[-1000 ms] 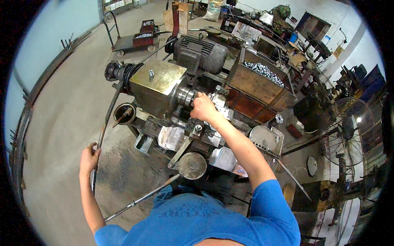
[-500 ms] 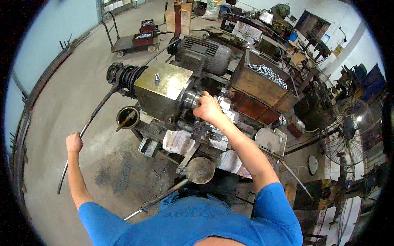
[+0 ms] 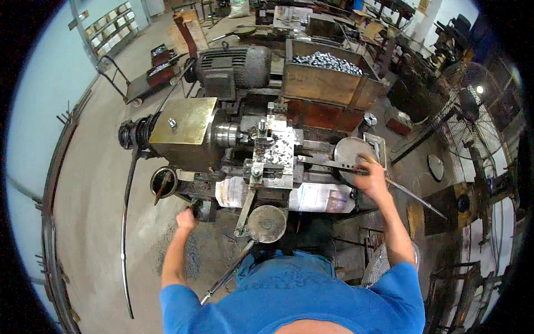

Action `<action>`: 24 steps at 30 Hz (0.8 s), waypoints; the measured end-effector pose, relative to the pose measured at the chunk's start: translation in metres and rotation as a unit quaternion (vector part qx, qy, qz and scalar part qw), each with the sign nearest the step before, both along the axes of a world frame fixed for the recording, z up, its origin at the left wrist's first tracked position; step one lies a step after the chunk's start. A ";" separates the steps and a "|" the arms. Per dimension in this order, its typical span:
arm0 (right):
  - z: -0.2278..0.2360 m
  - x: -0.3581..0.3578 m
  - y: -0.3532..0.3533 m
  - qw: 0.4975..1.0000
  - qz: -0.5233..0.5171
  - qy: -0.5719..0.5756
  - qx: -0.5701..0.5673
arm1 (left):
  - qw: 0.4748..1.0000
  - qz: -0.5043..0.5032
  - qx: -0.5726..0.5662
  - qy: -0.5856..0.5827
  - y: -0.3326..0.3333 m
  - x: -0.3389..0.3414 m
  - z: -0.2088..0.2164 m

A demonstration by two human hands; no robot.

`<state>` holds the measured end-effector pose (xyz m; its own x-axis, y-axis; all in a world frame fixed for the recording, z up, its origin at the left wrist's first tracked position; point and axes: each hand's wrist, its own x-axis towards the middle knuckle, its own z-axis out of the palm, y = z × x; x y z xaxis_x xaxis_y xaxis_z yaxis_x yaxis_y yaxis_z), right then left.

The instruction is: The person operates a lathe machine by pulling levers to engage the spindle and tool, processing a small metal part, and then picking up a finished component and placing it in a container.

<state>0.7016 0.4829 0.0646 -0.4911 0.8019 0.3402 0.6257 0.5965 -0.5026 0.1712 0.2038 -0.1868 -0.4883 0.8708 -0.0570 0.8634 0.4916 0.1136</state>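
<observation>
Flatbed cart (image 3: 143,86) is standing on grey floor (image 3: 100,195); left hand (image 3: 187,219), curled, is hanging beside metal tray (image 3: 206,211). Lathe (image 3: 272,147) is occupying centre, parts-filled crate (image 3: 311,83) behind. Right hand (image 3: 371,177), well apart, is overlapping round plate (image 3: 346,149), both grips unclear; pedestal fan (image 3: 470,106) is standing rightmost.

I can read no word or number clearly from here. Dark lettering runs across the front of the blue shirt (image 3: 289,278), but it is too blurred for me to spell out. Along the front of the machine (image 3: 183,119), the right-hand paper (image 3: 311,196) bears fine print and a dark printed patch, too small for me to read. The left-hand paper (image 3: 229,192) shows me faint grey marks. Pale cards (image 3: 114,26) in rows at upper left are too distant.
</observation>
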 end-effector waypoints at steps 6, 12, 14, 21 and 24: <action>-0.065 0.175 0.034 0.948 -0.263 -0.177 0.005 | 0.978 -0.053 -0.176 0.103 0.031 -0.012 0.031; -0.120 0.310 0.035 0.793 -0.441 -0.409 -0.092 | 0.987 0.143 -0.045 -0.063 -0.032 -0.029 0.012; -0.141 0.309 0.031 0.806 -0.452 -0.376 -0.067 | 0.971 0.178 -0.089 -0.133 -0.065 -0.038 -0.001; -0.133 0.223 -0.128 0.830 -0.466 -0.297 -0.076 | 0.888 0.281 -0.122 -0.342 -0.140 0.005 -0.012; -0.141 0.195 -0.165 0.833 -0.471 -0.268 -0.106 | 0.868 0.292 -0.103 -0.387 -0.132 0.020 -0.017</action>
